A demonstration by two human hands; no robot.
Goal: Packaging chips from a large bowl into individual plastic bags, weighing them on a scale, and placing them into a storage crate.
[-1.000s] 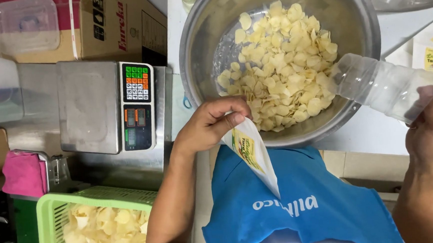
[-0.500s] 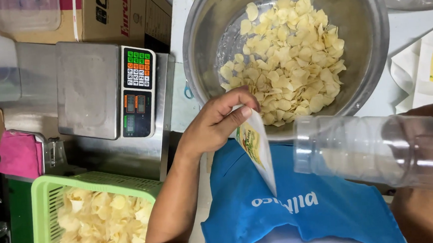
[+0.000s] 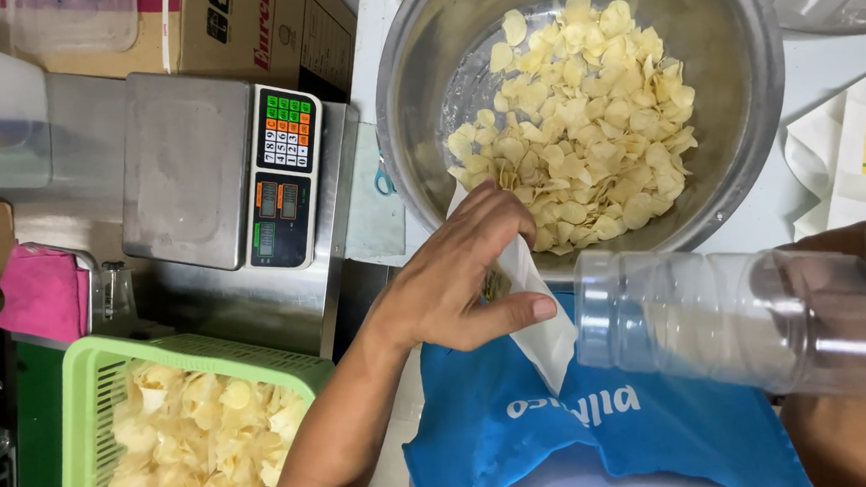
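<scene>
White pouch [image 3: 537, 312] below steel bowl [image 3: 585, 104] rim, over blue apron [image 3: 605, 434]. Left hand [image 3: 460, 277] fingers pinching pouch mouth open. Right hand [image 3: 864, 408] wrapped round clear jar [image 3: 728, 321] (lying sideways, mouth beside pouch). Judgement: keep mouth wide, tip slowly.

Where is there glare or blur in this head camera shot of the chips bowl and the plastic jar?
In the head view, soft glare streaks the steel bowl wall and the clear plastic jar, which looks slightly smeared; the chips and left hand holding the white pouch are sharp and evenly lit; the right hand sits dark at the frame edge.
</scene>
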